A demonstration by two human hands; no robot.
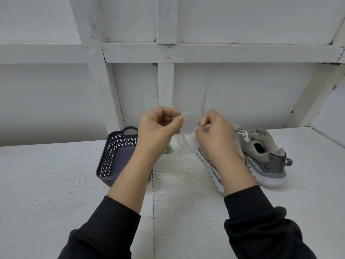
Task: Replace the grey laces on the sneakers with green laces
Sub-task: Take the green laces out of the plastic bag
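Both hands are raised above the white table, holding a clear plastic bag point(186, 135) between them. My left hand point(160, 126) pinches its top edge; my right hand point(214, 131) grips the other side. A bit of green lace point(167, 150) shows at the bag's bottom, behind my left wrist. Two grey sneakers stand at the right: the nearer sneaker point(211, 165) is mostly hidden behind my right forearm, the far sneaker point(265, 157) has open eyelets with no lace visible.
A dark blue perforated basket point(112, 157) stands on the table left of my left forearm, its inside partly hidden. A white wall with wooden battens rises behind the white table point(56, 184). A seam runs down the table's middle.
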